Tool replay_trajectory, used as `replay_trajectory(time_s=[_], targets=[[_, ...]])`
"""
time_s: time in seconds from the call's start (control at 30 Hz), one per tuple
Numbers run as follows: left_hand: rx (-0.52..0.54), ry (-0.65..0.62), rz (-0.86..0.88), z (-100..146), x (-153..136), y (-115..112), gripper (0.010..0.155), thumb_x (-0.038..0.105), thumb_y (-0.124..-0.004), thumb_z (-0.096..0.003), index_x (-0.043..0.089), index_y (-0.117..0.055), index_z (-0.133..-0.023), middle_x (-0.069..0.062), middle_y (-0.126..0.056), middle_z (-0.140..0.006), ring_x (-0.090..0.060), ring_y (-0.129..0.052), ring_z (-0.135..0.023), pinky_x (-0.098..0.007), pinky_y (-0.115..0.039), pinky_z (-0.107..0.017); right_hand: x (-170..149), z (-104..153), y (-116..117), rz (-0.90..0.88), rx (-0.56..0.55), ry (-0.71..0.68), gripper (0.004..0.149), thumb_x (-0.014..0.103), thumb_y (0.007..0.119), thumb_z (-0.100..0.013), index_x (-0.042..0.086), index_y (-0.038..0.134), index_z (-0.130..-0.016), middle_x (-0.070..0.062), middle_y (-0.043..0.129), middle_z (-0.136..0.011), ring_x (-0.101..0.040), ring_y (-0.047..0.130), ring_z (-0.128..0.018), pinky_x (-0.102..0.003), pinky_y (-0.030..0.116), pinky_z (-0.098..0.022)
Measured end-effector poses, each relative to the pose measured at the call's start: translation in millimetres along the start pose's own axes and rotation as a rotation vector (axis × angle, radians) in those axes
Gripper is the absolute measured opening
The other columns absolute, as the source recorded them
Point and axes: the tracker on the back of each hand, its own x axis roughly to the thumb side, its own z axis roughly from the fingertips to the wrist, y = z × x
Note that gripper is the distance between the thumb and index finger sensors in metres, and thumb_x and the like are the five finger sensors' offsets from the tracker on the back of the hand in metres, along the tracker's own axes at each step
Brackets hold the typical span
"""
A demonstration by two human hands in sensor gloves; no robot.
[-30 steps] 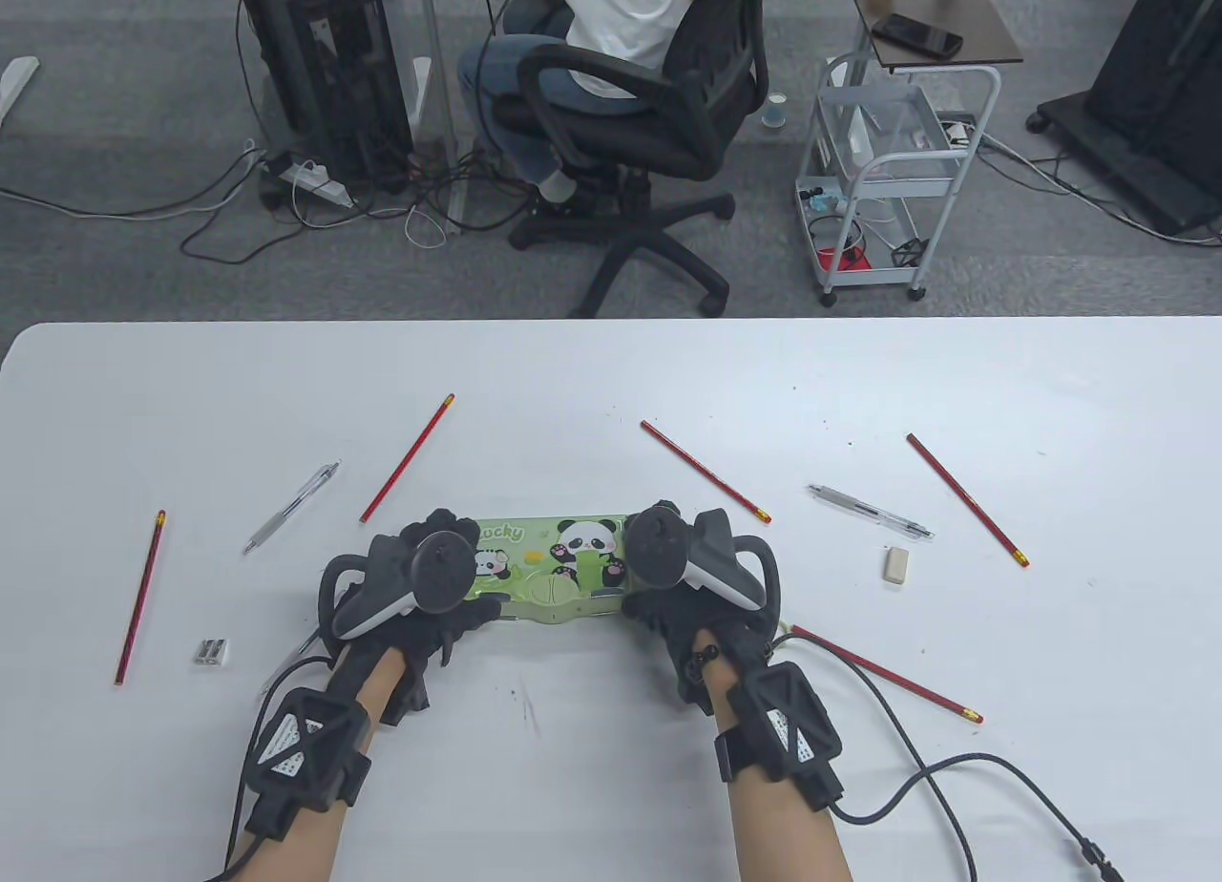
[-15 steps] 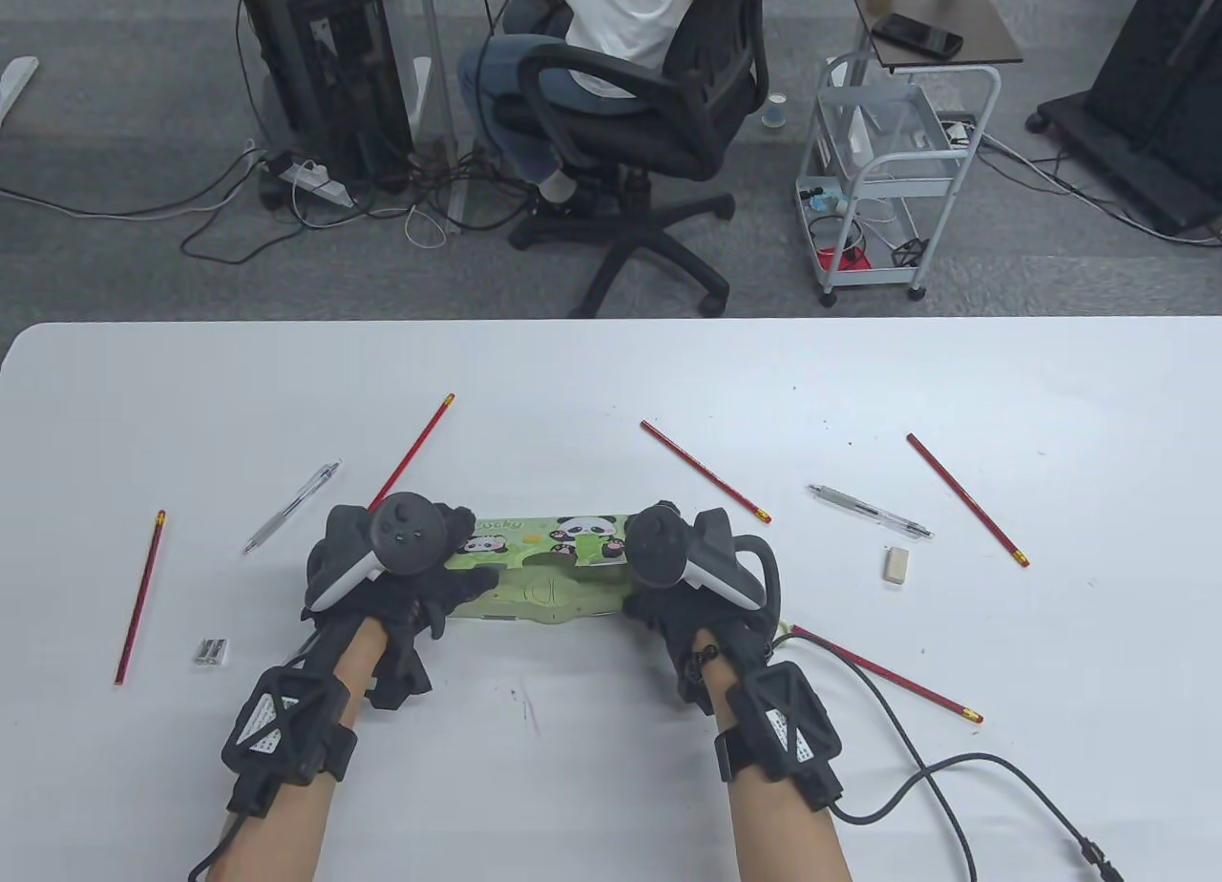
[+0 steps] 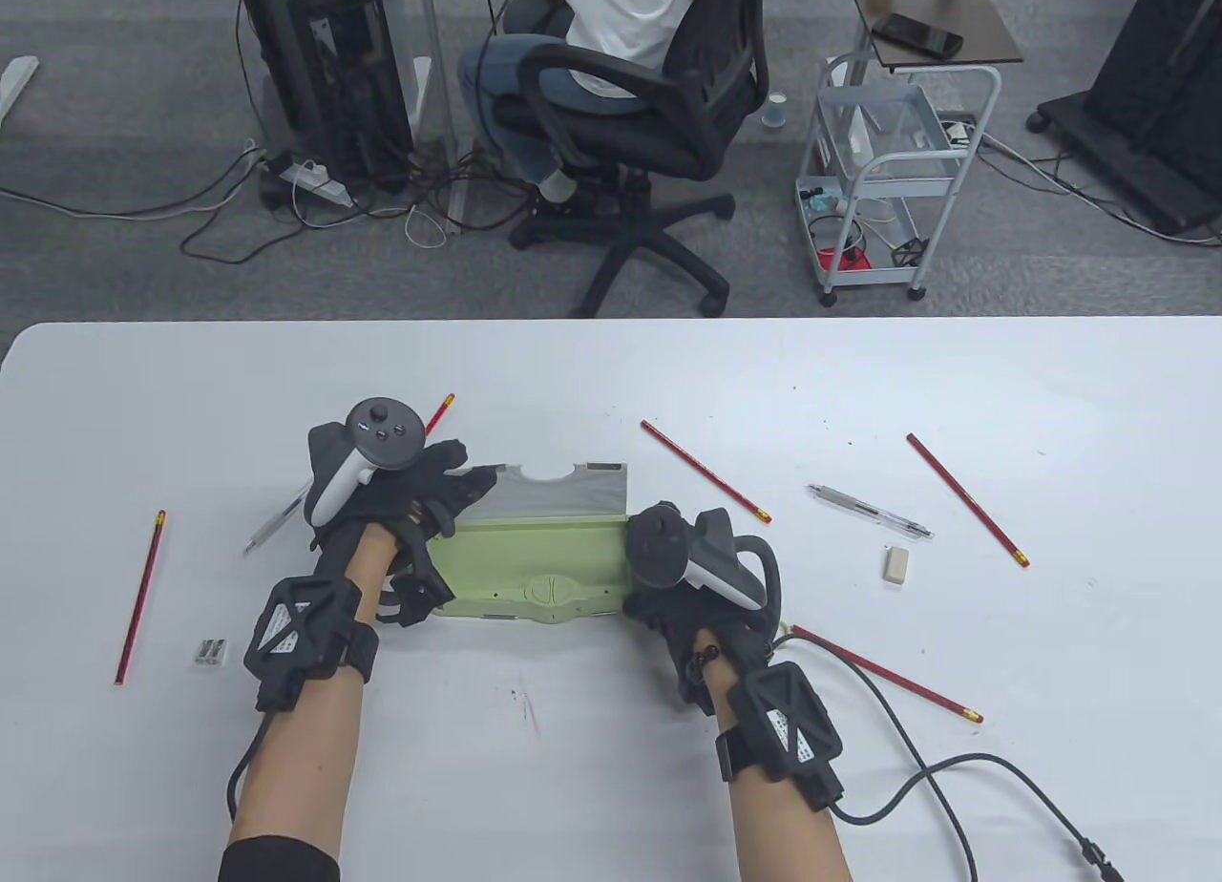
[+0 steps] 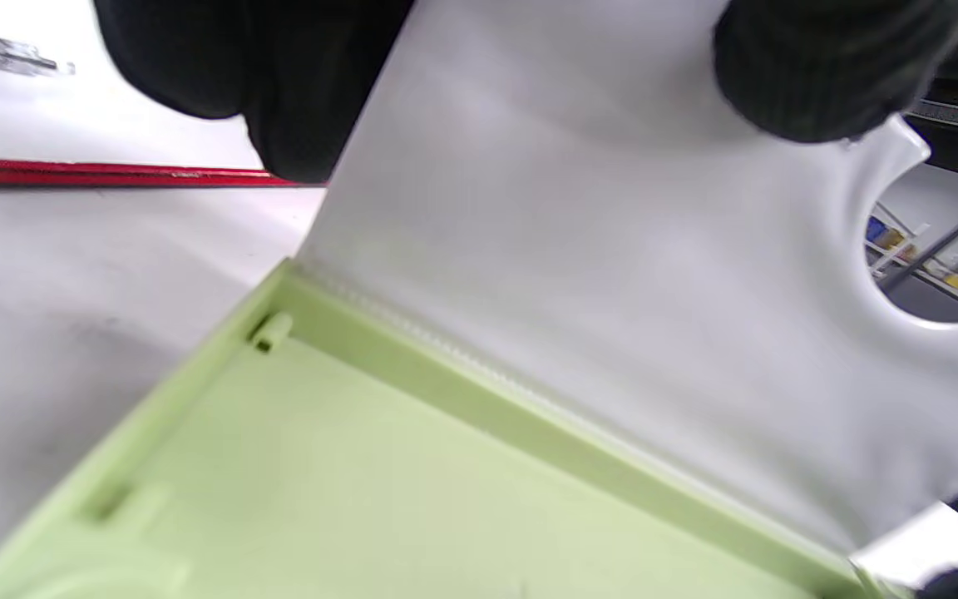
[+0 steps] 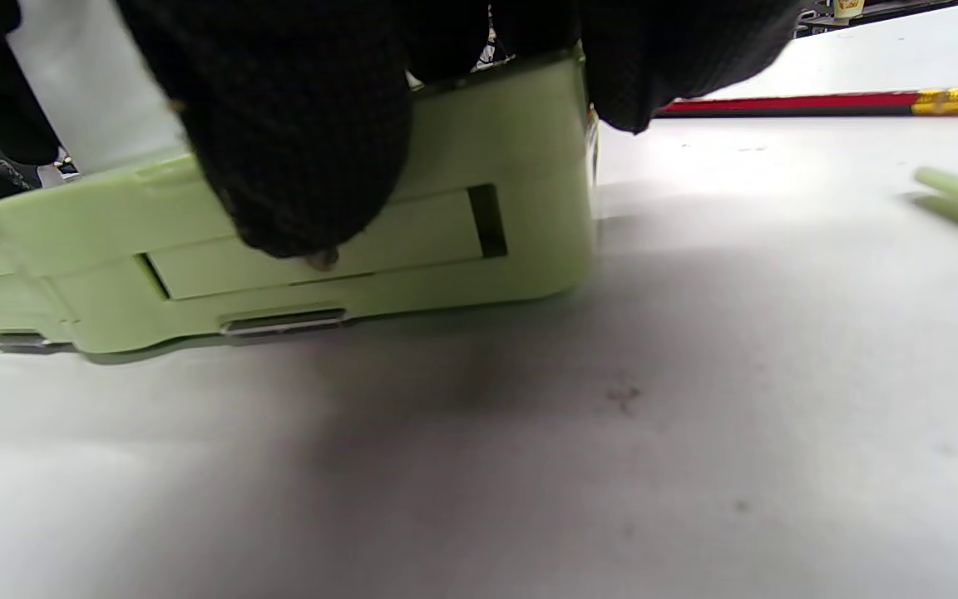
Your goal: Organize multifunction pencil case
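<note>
White counter [image 3: 611, 386], strewn with pencils: my left hand [image 3: 401, 500] grips the raised lid [image 3: 563, 493] of the case [image 3: 535, 577], mid-counter; right hand [image 3: 683, 586] clamps its end. I'd fold the lid fully back, keeping the base pinned flat.

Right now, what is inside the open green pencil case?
The open green plastic pencil case shows only a bare green tray floor with moulded ridges; no pencils or pens lie in the visible part. The left hand holds up the white-lined lid; the right hand covers the tray's right end.
</note>
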Motion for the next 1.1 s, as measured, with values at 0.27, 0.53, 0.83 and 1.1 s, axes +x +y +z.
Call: replay_trajectory(time_s=[0.27,0.53,0.83,1.1], targets=[[0.04,0.136,-0.123,-24,8,4,0.084,0.061,-0.076,-0.0402,0.015,-0.056,-0.108,-0.017,-0.078,-0.107,-0.047,-0.081,-0.094,-0.066,-0.066,-0.066,1,-1,-1,0.015,0.008,0.001,0.085,0.035,0.092,-0.043,0.005,0.049,-0.11,-0.029,0.037,-0.111,-0.056,0.065,-0.095,-0.06,0.063,-0.07],[0.018,0.206,-0.268,-36,12,-4,0.082,0.054,-0.08,-0.043,0.016,-0.051,-0.11,-0.018,-0.07,-0.112,-0.049,-0.072,-0.101,-0.069,-0.06,-0.068,1,-1,-1,0.011,0.017,0.003,0.085,0.035,0.092,-0.043,0.005,0.049,-0.11,-0.029,0.038,-0.111,-0.056,0.065,-0.095,-0.06,0.063,-0.07],[0.003,0.248,-0.453,-41,16,-15,0.088,0.052,-0.084,-0.042,0.015,-0.043,-0.112,-0.018,-0.06,-0.117,-0.052,-0.062,-0.105,-0.071,-0.055,-0.07,1,-1,-1,0.007,0.019,0.005,0.084,0.035,0.092,-0.043,0.005,0.049,-0.11,-0.029,0.038,-0.111,-0.056,0.065,-0.096,-0.06,0.063,-0.07],[-0.025,0.259,-0.488,-43,18,-21,0.089,0.05,-0.085,-0.0414,0.015,-0.043,-0.112,-0.018,-0.059,-0.117,-0.052,-0.062,-0.106,-0.072,-0.054,-0.071,0,-1,-1,-0.009,0.019,0.008,0.084,0.034,0.092,-0.044,0.005,0.048,-0.11,-0.028,0.036,-0.112,-0.056,0.064,-0.096,-0.06,0.062,-0.07]])
